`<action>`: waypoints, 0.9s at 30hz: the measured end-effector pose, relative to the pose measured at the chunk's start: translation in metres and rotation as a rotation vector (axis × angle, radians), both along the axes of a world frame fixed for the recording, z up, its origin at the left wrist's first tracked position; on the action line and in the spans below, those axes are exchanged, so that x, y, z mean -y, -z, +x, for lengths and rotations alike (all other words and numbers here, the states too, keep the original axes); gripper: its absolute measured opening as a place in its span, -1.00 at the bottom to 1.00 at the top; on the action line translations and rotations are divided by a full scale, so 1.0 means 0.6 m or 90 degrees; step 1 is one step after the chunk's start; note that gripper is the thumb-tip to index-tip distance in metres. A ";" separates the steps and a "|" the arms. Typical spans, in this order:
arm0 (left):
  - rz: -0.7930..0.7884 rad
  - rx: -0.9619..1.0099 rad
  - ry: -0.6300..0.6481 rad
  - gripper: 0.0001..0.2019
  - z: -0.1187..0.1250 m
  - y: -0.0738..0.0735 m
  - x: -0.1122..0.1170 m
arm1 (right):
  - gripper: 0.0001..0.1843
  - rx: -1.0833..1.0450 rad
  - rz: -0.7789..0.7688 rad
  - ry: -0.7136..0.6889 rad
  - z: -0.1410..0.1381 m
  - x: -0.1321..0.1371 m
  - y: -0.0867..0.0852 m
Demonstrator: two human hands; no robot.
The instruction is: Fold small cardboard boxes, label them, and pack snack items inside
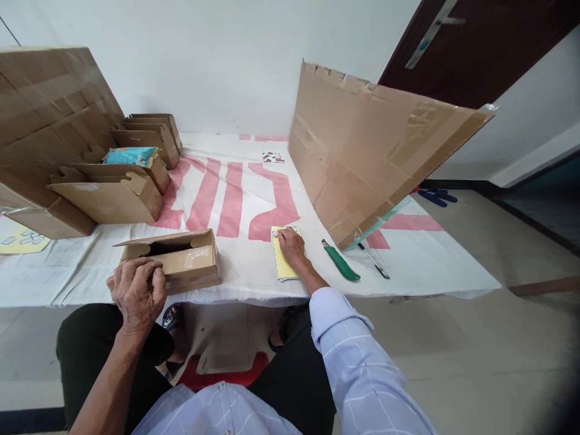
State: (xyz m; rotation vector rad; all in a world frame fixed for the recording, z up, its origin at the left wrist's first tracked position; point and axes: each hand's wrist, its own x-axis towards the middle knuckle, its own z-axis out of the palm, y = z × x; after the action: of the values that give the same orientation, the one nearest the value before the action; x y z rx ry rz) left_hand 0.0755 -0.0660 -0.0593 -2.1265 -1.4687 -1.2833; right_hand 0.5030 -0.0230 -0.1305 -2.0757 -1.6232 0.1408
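Note:
My left hand [135, 291] curls over the near left corner of a small open cardboard box [181, 258] at the table's front edge, gripping it. My right hand [292, 244] rests on a yellow sticker sheet [284, 266] lying flat on the white cloth, fingertips pressed together at its upper end; what they pinch is too small to make out. A green-handled knife [341, 261] and a pen [374, 261] lie just right of the sheet.
A large cardboard panel [362, 157] leans over the table's right side. Several folded cardboard boxes [113, 193] stand at back left, one holding a teal packet [129, 156]. A white cloth [244, 199] with pink lettering covers the table. Another yellow sheet [20, 240] lies far left.

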 end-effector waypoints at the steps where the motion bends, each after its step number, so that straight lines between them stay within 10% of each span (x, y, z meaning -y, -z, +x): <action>1: -0.001 0.005 0.001 -0.90 0.000 0.000 0.000 | -0.66 0.000 0.002 -0.001 0.000 0.000 0.000; 27: -0.048 0.035 -0.008 -0.90 -0.002 0.004 0.002 | -0.67 0.012 0.000 0.003 -0.005 -0.007 0.012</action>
State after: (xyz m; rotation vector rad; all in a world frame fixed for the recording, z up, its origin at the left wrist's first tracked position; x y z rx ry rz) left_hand 0.0743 -0.0672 -0.0615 -2.1412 -1.5732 -1.3115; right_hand 0.5003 -0.0186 -0.1374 -2.0866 -1.6303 0.1195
